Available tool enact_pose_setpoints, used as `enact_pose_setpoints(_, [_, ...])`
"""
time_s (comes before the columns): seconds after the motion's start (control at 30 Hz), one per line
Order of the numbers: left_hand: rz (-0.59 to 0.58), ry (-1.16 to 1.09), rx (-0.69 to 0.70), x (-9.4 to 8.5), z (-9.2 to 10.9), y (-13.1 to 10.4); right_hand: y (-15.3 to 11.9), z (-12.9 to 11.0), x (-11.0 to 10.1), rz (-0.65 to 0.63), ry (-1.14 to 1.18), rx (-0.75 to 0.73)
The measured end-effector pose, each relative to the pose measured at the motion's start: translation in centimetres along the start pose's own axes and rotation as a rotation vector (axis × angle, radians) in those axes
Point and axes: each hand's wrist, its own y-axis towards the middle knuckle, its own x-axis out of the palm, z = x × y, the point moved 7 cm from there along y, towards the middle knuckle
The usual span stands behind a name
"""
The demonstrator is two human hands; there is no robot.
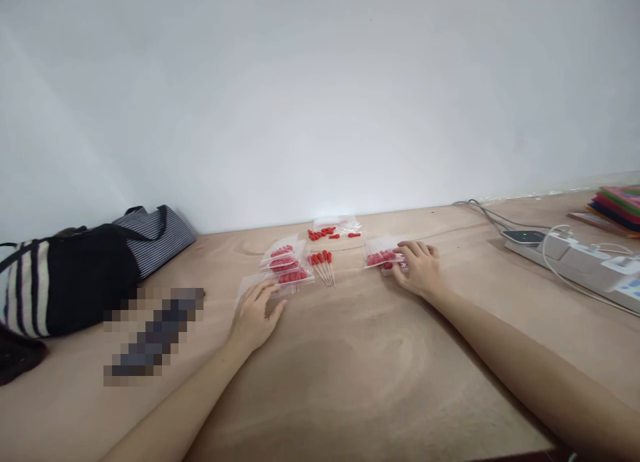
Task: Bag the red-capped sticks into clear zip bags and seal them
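My left hand [257, 315] lies on the table with fingers apart, their tips on a clear plastic bag at the near edge of a pile. In the pile, clear zip bags [285, 263] hold rows of red bulb-ended pieces. My right hand [419, 267] has its thumb and fingers about the edge of another clear bag [383, 254] with red bulbs inside, on top of a second one. Between the hands lie several thin pale sticks with red bulb tops [323, 259], fanned out like droppers.
Loose red bulbs [323, 233] lie near the wall, beside more clear bags [340, 223]. At left are a black striped bag [85, 282] and a pixelated dark object [157, 335]. A power strip [585, 262] with cables, a small device [524, 237] and coloured folders [617, 205] are at right.
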Motion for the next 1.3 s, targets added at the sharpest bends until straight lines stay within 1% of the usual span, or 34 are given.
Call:
enact_pose_setpoints(0.07, [-0.098, 0.112, -0.144, 0.8, -2.1, -0.7, -0.1, -2.1, -0.5, 0.006, 0.05, -0.082])
enact_pose_setpoints(0.13, [-0.267, 0.184, -0.271, 1.7, -3.6, -1.5, -0.4, -4.6, -0.4, -0.05, 0.133, -0.185])
enact_pose_setpoints(0.17, [-0.355, 0.202, -0.314, 2.1, -3.9, -1.9, -0.6, -5.8, -0.3, -0.1, 0.184, -0.236])
enact_pose_setpoints(0.23, [-0.495, 0.218, -0.356, 2.2, -3.8, -2.5, -1.0, -7.9, 0.2, -0.231, 0.297, -0.326])
enact_pose_setpoints(0.27, [-0.54, 0.226, -0.364, 2.0, -3.5, -2.6, -1.2, -8.6, 0.5, -0.299, 0.353, -0.36])
enact_pose_setpoints(0.33, [-0.587, 0.245, -0.373, 1.2, -2.8, -3.0, -1.5, -9.5, 0.8, -0.407, 0.439, -0.393])
enact_pose_setpoints(0.4, [-0.587, 0.266, -0.372, 0.2, -2.1, -3.5, -1.5, -9.6, 1.0, -0.458, 0.486, -0.381])
enact_pose_setpoints(0.47, [-0.56, 0.278, -0.36, -0.9, -1.4, -4.4, -1.5, -9.4, 1.2, -0.476, 0.506, -0.36])
enact_pose_setpoints(0.63, [-0.386, 0.216, -0.253, -3.6, 1.1, -6.9, -1.5, -9.2, 1.5, -0.503, 0.522, -0.352])
enact_pose_setpoints(0.7, [-0.383, 0.165, -0.213, -4.0, 2.6, -7.4, -1.5, -9.4, 1.4, -0.504, 0.527, -0.35])
enact_pose_setpoints(0.73, [-0.408, 0.142, -0.192, -4.0, 3.4, -7.4, -1.6, -9.5, 1.3, -0.507, 0.534, -0.35])
enact_pose_setpoints(0.8, [-0.472, 0.099, -0.151, -3.6, 5.1, -6.8, -1.8, -10.1, 1.1, -0.523, 0.567, -0.358])
enact_pose_setpoints(0.9, [-0.527, 0.02, -0.088, -2.6, 6.9, -4.6, -2.3, -11.3, 0.7, -0.567, 0.644, -0.397])
enact_pose_setpoints(1.0, [-0.584, -0.1, 0.017, -0.9, 8.0, -2.3, -2.7, -12.4, 0.3, -0.605, 0.695, -0.433])
enact_pose_setpoints(1.03, [-0.625, -0.146, 0.056, -0.1, 8.3, -1.8, -2.7, -12.5, 0.2, -0.613, 0.704, -0.439])
enact_pose_setpoints(1.13, [-0.754, -0.25, 0.067, 2.1, 8.5, -1.0, -2.7, -12.8, 0.1, -0.627, 0.732, -0.448])
enact_pose_setpoints(1.2, [-0.761, -0.274, 0.062, 2.9, 8.7, -0.6, -2.7, -12.7, 0.1, -0.625, 0.745, -0.453])
enact_pose_setpoints(1.3, [-0.725, -0.283, 0.05, 3.3, 8.9, -0.5, -2.8, -12.6, 0.1, -0.605, 0.753, -0.452])
